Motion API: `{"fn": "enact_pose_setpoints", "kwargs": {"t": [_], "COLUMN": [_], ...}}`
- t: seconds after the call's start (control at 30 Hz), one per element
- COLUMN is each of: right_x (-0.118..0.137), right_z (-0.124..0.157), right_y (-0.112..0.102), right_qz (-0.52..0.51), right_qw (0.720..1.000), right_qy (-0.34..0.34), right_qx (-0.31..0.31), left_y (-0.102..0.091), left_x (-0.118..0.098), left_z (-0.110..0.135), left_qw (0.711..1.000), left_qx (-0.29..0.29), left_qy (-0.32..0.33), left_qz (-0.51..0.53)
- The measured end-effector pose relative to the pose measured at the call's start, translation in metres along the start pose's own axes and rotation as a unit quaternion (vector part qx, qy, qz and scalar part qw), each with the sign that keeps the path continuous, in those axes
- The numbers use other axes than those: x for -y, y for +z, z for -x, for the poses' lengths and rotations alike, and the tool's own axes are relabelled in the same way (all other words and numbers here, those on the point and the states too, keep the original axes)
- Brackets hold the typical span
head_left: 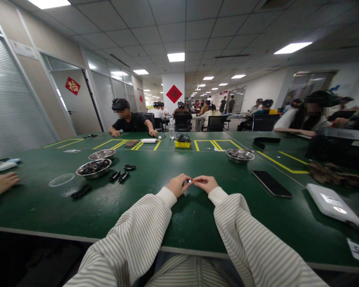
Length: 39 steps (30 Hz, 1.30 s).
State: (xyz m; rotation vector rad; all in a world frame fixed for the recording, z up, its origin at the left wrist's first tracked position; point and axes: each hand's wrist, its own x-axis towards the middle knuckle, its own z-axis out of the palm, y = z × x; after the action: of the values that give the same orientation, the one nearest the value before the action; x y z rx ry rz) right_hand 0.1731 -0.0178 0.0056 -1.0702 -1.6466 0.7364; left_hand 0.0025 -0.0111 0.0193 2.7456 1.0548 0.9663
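While my left hand (178, 185) and right hand (206, 183) pinch a tiny orange-and-white part (190, 181) between them above the glossy dark-green tabletop (191, 223), shallow round steel bowls (241, 160) sit farther out, with a red paper diamond (174, 94) beyond on a white pillar (167, 79).

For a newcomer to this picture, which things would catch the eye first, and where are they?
Probably the two striped sleeves at the bottom centre, leading to the left hand and right hand, which pinch a small object between them over the green table. Next, perhaps, the red diamond sign on the white pillar in the background, and the bright yellow tray of black cable beyond the hands.
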Motion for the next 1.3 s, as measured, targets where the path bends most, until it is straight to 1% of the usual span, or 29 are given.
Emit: {"fn": "enact_pose_setpoints", "kwargs": {"t": [0.2, 0.33, 0.4, 0.63, 0.7, 0.77, 0.83, 0.97, 1.03, 1.1, 1.2, 1.3], "right_x": [0.002, 0.003, 0.002, 0.0, 0.0, 0.0, 0.001, 0.002, 0.001, 0.0, -0.001, -0.002], "right_z": [0.0, 0.0, 0.0, 0.0, 0.0, 0.0, 0.0, 0.001, 0.001, 0.001, 0.001, 0.001], "right_y": [-0.002, -0.001, 0.0, 0.0, 0.0, 0.0, 0.0, 0.0, -0.001, 0.0, 0.0, 0.0], "right_qz": [0.019, -0.006, -0.019, -0.037, -0.033, -0.028, -0.023, -0.012, -0.008, -0.004, 0.002, 0.006], "right_qw": [1.0, 1.0, 0.999, 0.999, 0.998, 0.998, 0.997, 0.997, 0.997, 0.997, 0.997, 0.997], "right_qy": [-0.005, 0.011, 0.023, 0.039, 0.046, 0.06, 0.073, 0.078, 0.077, 0.078, 0.079, 0.079], "right_qx": [-0.006, -0.018, -0.014, 0.01, 0.013, 0.015, 0.011, 0.0, 0.006, 0.015, 0.021, 0.024], "left_y": [0.003, 0.002, 0.002, 0.007, 0.009, 0.008, 0.005, -0.01, -0.018, -0.023, -0.024, -0.022], "left_x": [0.0, 0.0, 0.001, 0.001, 0.002, 0.007, 0.019, 0.06, 0.081, 0.097, 0.11, 0.113], "left_z": [0.0, 0.0, 0.0, 0.002, 0.001, -0.001, -0.004, -0.006, -0.004, -0.001, 0.001, 0.0], "left_qw": [1.0, 1.0, 1.0, 0.992, 0.99, 0.991, 0.99, 0.977, 0.964, 0.95, 0.938, 0.936], "left_qx": [0.009, 0.005, 0.007, 0.052, 0.052, 0.044, 0.03, 0.009, 0.012, 0.019, 0.035, 0.056], "left_qy": [0.002, 0.009, 0.019, 0.079, 0.078, 0.054, 0.01, -0.118, -0.184, -0.237, -0.273, -0.274], "left_qz": [0.014, 0.008, 0.0, -0.084, -0.103, -0.118, -0.138, -0.178, -0.192, -0.201, -0.209, -0.214]}}
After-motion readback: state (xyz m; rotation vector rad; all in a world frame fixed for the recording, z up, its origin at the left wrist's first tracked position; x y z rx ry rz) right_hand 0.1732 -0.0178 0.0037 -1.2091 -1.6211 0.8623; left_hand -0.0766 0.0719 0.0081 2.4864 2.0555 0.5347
